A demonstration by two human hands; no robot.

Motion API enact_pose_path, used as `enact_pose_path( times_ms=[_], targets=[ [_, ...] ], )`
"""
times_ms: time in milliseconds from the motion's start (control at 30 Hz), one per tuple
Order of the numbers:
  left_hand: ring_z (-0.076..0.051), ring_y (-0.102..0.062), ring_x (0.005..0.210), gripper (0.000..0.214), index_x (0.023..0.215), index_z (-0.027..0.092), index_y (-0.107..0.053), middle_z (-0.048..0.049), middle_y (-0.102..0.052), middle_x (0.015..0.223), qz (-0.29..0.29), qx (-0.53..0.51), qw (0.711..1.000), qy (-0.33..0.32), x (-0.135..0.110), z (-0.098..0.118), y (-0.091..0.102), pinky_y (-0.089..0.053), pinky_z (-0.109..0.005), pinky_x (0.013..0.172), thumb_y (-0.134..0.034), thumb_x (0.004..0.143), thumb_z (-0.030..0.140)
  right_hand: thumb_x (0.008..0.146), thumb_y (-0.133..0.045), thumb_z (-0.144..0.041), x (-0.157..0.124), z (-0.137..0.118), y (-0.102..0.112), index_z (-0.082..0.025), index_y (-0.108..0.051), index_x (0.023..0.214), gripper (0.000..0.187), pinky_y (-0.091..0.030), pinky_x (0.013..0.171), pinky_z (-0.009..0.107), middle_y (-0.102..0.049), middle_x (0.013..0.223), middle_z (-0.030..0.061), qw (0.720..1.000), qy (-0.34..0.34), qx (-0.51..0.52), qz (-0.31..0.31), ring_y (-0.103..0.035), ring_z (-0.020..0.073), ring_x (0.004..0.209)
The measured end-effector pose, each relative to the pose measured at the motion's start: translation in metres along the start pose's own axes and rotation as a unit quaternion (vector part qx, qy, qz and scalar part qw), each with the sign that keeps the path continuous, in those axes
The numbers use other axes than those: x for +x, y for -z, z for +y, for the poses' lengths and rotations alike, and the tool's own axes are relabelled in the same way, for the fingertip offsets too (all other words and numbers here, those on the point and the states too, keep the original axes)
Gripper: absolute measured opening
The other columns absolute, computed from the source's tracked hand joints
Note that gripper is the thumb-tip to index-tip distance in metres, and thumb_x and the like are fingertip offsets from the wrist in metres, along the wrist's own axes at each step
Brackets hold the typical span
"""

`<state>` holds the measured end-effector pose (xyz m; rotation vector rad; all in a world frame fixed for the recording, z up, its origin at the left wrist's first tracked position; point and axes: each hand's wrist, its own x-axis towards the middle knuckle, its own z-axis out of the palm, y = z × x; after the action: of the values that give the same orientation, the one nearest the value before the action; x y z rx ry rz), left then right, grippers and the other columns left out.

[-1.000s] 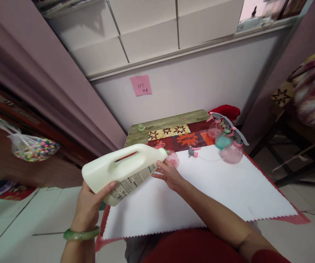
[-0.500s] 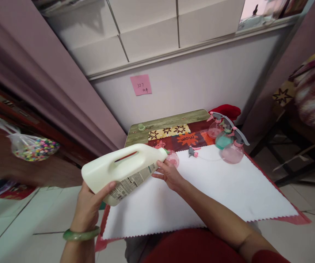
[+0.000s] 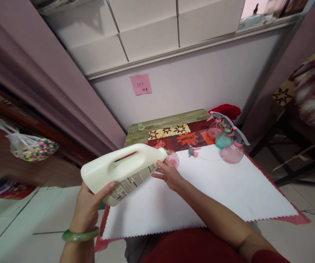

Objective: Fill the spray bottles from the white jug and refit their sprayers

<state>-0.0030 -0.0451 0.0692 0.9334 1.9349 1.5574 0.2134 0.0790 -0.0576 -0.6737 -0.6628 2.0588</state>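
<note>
White jug [image 3: 124,166] was over the left part of the white mat [image 3: 215,193], tilted, neck end lower and toward the mat's far edge. Hands apart, one at each end of it: left hand [image 3: 90,202] clamped on the base end, thumb over the label side; right hand [image 3: 171,175] had fingers against the neck, can't tell if it also gripped the small pink bottle [image 3: 174,159] at the mouth, near the mat's far edge. Jug mouth met that bottle in view; actual contact unclear. Loose sprayer head [image 3: 193,152] lay at the mat's far edge. Three spray bottles [image 3: 232,154], two pink, one teal, stood around the mat's far right corner. Green cap [image 3: 141,127] sat beyond the mat, far left.
</note>
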Motion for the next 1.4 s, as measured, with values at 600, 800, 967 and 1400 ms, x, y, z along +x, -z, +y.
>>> enact_pose_path(
  times_ms=[600,800,967,1400],
  targets=[
    [-0.031,-0.071,0.115,0.095,0.141,0.02,-0.065,-0.0118,-0.074,0.135,-0.001,0.001,1.0,0.003,0.0012,-0.0025,0.0013,-0.062,-0.033,0.084,-0.101,0.055,0.042,0.079,-0.088,-0.054,0.0007,0.0011,0.0016,-0.029,-0.071,0.122,0.053,-0.068,0.085,0.037,-0.072,0.137,0.004,1.0,0.005,0.002,-0.011,-0.075,0.0225,0.111],
    [-0.031,-0.071,0.114,0.096,0.141,0.018,-0.064,-0.0131,-0.073,0.134,0.01,0.011,1.0,0.003,0.0002,-0.0022,0.0017,-0.061,-0.035,0.083,-0.1,0.055,0.042,0.078,-0.089,-0.054,0.0009,0.001,0.0011,-0.028,-0.07,0.122,0.054,-0.068,0.084,0.036,-0.072,0.137,0.0048,1.0,0.002,0.005,-0.005,-0.075,0.0222,0.109],
    [-0.031,-0.071,0.113,0.093,0.139,0.018,-0.065,-0.0132,-0.074,0.133,0.007,0.015,1.0,0.003,0.0007,-0.0028,0.0027,-0.061,-0.036,0.083,-0.1,0.056,0.042,0.079,-0.089,-0.054,0.0004,-0.0001,0.0007,-0.028,-0.071,0.122,0.053,-0.068,0.087,0.039,-0.072,0.137,0.005,1.0,-0.002,0.003,-0.003,-0.075,0.0224,0.108],
    [-0.032,-0.07,0.114,0.094,0.139,0.019,-0.065,-0.0125,-0.073,0.134,0.007,0.02,1.0,-0.002,0.0019,-0.0035,0.0029,-0.061,-0.039,0.09,-0.1,0.055,0.044,0.077,-0.091,-0.055,0.0008,0.0007,0.0007,-0.029,-0.072,0.12,0.054,-0.068,0.085,0.038,-0.073,0.135,0.0045,1.0,0.001,0.006,-0.005,-0.075,0.023,0.109]
  ],
)
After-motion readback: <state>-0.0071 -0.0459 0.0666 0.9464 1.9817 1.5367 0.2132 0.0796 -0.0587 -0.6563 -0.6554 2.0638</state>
